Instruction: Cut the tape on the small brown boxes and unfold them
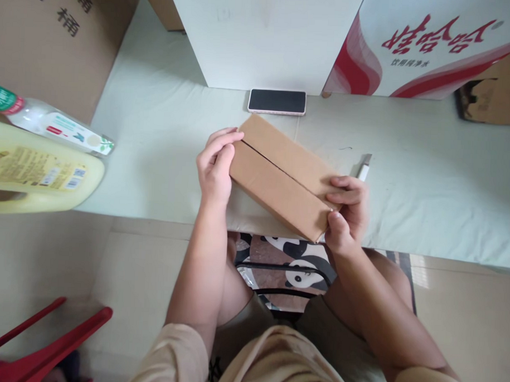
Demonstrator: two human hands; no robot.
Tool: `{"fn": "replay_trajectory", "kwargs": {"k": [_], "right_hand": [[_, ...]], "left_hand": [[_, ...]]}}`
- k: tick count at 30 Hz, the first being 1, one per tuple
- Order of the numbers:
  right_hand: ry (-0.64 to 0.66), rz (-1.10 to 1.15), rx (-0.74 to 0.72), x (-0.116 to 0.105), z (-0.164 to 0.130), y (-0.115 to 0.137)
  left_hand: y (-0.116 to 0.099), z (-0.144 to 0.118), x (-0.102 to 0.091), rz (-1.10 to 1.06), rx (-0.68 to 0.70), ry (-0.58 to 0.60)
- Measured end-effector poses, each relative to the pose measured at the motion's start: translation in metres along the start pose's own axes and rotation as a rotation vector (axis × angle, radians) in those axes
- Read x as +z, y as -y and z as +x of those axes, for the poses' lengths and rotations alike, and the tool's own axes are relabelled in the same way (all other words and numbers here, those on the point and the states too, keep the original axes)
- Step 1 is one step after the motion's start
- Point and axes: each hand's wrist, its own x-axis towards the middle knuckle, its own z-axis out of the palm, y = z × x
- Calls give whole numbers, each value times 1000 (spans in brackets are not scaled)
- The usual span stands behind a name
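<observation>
A small brown cardboard box (276, 186) is held at a slant near the table's front edge, its two top flaps meeting along a dark seam. My left hand (217, 162) grips its far left end, with fingers and thumb closed on the corner. At the near right end, my right hand (348, 214) clasps the box, thumb by the seam's end and fingers around the side. Just beyond the right hand lies a utility knife (364, 168), partly hidden by the fingers, its blade pointing away. A phone (277, 101) with a dark screen rests behind the box.
A white carton (264, 41) and a red-and-white printed carton (410, 57) stand at the back of the cloth-covered table (155, 171). On the left are a large cardboard box (54, 56), a plastic bottle (60, 125) and a yellow jug (42, 169). A red chair (52, 345) is lower left.
</observation>
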Motion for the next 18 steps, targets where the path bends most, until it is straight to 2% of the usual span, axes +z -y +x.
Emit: {"fn": "replay_trajectory", "kwargs": {"k": [5, 8, 11, 14, 16, 18], "right_hand": [[29, -13, -61, -3, 3, 0], [20, -5, -14, -4, 3, -1], [-24, 31, 143, -5, 2, -5], [-19, 45, 332, -7, -1, -12], [52, 95, 476, -8, -3, -16], [181, 210, 583, -7, -4, -17]], "left_hand": [[-2, -1, 1, -16, 3, -30], [-4, 1, -3, 24, 56, -34], [-2, 5, -10, 67, 56, -89], [5, 10, -17, 20, -55, -191], [11, 13, -23, -14, -154, -279], [17, 15, -30, -13, -205, -357]]}}
